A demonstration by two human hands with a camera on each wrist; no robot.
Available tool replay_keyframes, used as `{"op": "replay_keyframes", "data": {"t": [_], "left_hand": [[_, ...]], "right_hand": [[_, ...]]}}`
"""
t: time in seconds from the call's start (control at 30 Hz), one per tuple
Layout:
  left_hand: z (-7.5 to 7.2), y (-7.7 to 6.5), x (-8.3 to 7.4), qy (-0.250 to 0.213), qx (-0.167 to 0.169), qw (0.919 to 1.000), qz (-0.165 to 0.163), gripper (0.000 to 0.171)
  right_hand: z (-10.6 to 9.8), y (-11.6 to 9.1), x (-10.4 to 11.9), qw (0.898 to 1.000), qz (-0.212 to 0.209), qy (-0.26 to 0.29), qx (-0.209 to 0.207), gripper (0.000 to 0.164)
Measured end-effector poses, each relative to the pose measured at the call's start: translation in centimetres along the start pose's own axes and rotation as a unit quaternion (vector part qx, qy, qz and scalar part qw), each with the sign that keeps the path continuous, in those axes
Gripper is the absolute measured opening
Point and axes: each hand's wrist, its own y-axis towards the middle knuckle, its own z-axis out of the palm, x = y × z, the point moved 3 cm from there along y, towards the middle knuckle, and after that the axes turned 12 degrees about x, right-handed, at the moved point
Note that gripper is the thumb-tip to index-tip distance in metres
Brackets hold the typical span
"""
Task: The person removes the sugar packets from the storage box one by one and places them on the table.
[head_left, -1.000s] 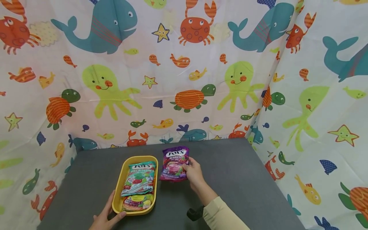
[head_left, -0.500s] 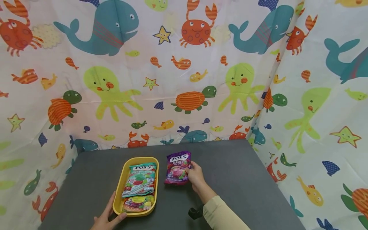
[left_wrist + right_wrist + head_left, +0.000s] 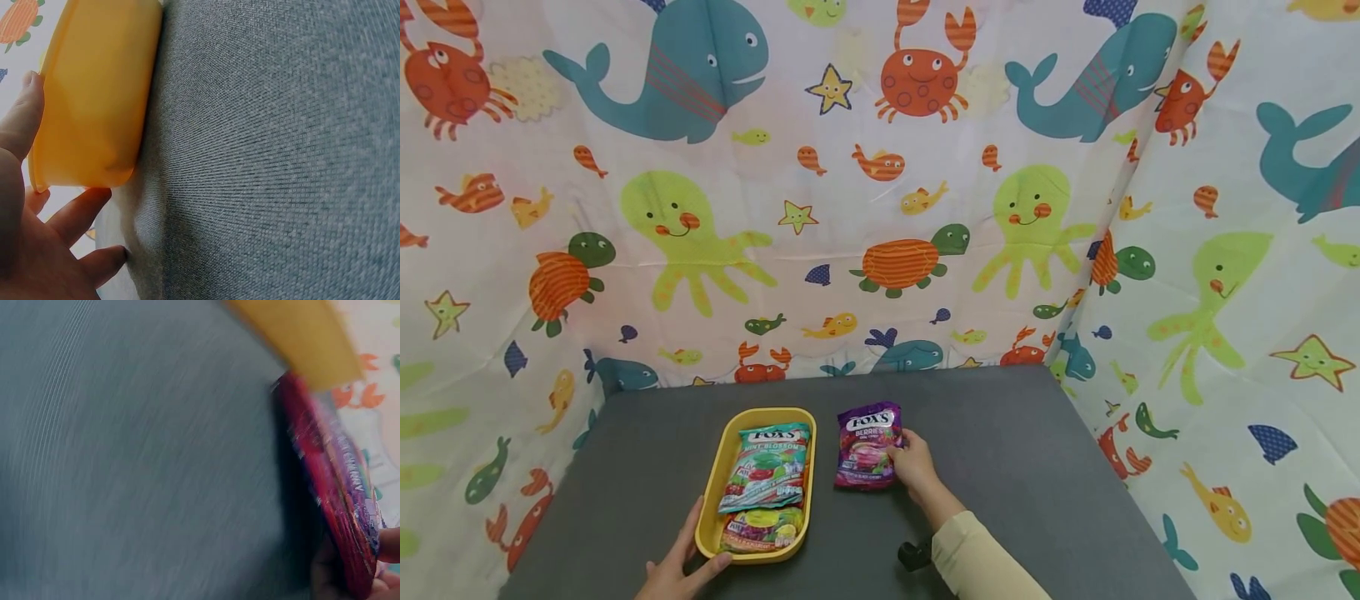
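Observation:
A purple FOX'S Berries candy bag (image 3: 867, 454) is pinched at its right edge by my right hand (image 3: 916, 467), thumb on its front. In the right wrist view the bag (image 3: 331, 481) appears edge-on, close to the dark surface; whether it touches is unclear. To its left stands a yellow tray (image 3: 718, 467). Inside it lie a teal FOX'S Mint Blossom bag (image 3: 767, 467) and, partly beneath, a yellow-topped FOX'S bag (image 3: 760, 531). My left hand (image 3: 673, 571) touches the tray's near left corner, fingers spread along its outer wall, as the left wrist view of the tray (image 3: 100, 94) confirms.
A dark grey cloth surface (image 3: 1000, 467) lies under everything. Curtains (image 3: 820, 275) printed with sea animals stand behind it and along both sides. A small black object (image 3: 914, 556) sits by the right wrist.
My right hand has carried the purple candy bag slightly rightward and toward me, away from the tray. The left hand stays at the tray's corner.

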Motion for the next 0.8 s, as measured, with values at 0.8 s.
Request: {"op": "replay_keyframes", "data": {"t": [0.8], "left_hand": [[0.1,-0.2,-0.2,0.000,-0.001,1.0000,0.005,0.107]], "right_hand": [[-1.2,-0.8,0.4,0.937,-0.046,-0.308,-0.160,0.032]]}}
